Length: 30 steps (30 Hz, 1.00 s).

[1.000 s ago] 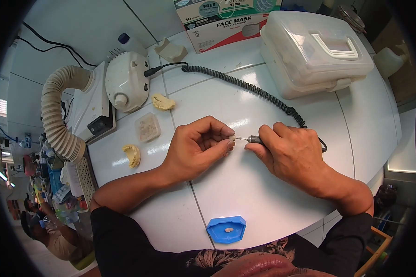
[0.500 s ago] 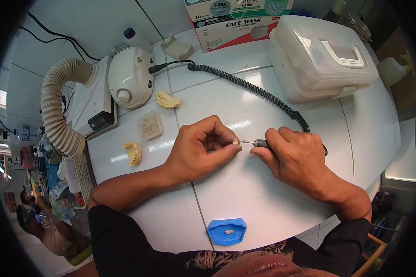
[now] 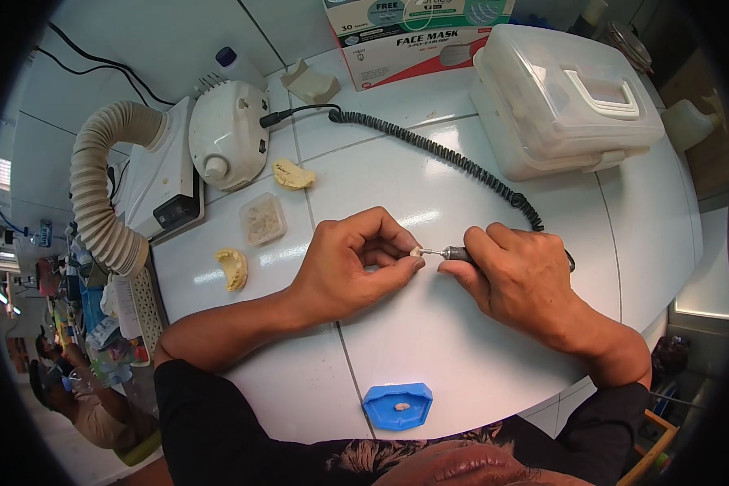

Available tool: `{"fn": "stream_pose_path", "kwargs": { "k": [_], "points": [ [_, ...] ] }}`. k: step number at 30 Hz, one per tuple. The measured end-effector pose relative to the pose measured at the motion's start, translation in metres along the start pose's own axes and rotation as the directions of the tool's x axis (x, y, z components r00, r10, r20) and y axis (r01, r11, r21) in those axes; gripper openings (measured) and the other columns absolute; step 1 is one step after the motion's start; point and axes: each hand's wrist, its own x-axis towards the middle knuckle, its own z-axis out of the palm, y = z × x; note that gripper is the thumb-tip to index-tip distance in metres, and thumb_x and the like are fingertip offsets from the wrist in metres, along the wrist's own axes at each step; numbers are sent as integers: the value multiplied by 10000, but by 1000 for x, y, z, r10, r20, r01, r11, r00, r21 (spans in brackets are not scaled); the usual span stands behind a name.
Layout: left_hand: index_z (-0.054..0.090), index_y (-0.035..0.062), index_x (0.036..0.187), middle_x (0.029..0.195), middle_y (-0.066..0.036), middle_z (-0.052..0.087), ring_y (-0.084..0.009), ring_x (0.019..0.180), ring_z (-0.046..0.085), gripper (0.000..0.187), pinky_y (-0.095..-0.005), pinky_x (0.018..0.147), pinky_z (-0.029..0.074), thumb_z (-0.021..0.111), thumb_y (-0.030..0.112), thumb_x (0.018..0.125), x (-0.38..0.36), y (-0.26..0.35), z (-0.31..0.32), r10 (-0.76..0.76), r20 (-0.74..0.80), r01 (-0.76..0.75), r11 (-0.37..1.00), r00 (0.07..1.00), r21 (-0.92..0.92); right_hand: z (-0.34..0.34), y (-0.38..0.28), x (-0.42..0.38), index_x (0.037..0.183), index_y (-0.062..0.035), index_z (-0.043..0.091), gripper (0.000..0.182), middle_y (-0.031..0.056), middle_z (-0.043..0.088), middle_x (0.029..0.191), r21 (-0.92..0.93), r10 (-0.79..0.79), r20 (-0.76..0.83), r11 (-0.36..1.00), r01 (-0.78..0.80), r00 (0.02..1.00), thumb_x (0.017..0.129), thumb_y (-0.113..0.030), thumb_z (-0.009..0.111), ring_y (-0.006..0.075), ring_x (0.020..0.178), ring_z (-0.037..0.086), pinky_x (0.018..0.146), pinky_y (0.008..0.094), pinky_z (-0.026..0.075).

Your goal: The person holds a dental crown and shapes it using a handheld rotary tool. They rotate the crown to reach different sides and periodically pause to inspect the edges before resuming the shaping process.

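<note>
Between thumb and fingertips, my left hand [image 3: 352,259] pinches a small whitish dental crown [image 3: 416,252]. My right hand [image 3: 520,275] is wrapped round a dark rotary handpiece [image 3: 457,253], its thumb lying along the near side. The thin metal bur [image 3: 432,252] points left and meets the crown, or nearly so; contact is too small to make out. A black coiled cord [image 3: 437,150] runs from the handpiece side to the white control unit [image 3: 231,134]. Near my body, a blue tray [image 3: 381,415] holds a small tooth-coloured piece [image 3: 402,407].
Left of my hands lie two yellowish dental casts, one nearer [image 3: 232,270] and one farther [image 3: 292,175], beside a small clear box [image 3: 262,219]. A dust collector hose [image 3: 97,186] arches at left. Behind are mask boxes [image 3: 421,53] and a white case [image 3: 563,101]. Another person [image 3: 97,405] sits far left.
The crown has turned slightly in my left fingertips, and that hand has dipped a little. My right hand stays almost in place with the handpiece.
</note>
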Motion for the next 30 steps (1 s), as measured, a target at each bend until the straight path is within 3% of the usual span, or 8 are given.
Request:
{"fn": "stream_pose_path", "kwargs": {
  "k": [6, 30],
  "points": [
    [731, -40, 1072, 1036, -103, 796, -105, 924, 770, 155, -241, 826, 642, 831, 38, 983, 2, -5, 0, 50, -29, -51, 996, 998, -69, -1, 0, 0, 834, -92, 631, 456, 52, 603, 645, 17, 8, 5, 1000, -8, 1000, 1020, -478, 787, 234, 514, 645, 452, 389, 479],
    [741, -65, 1123, 1068, -118, 795, -121, 972, 774, 179, -249, 875, 648, 811, 39, 995, 0, 0, 0, -25, -14, 24, 997, 1000, -79, 0, 1, 0, 831, -96, 626, 457, 52, 595, 646, 10, 6, 8, 1000, -6, 1000, 1010, -481, 796, 240, 515, 645, 454, 393, 482]
  ]
}}
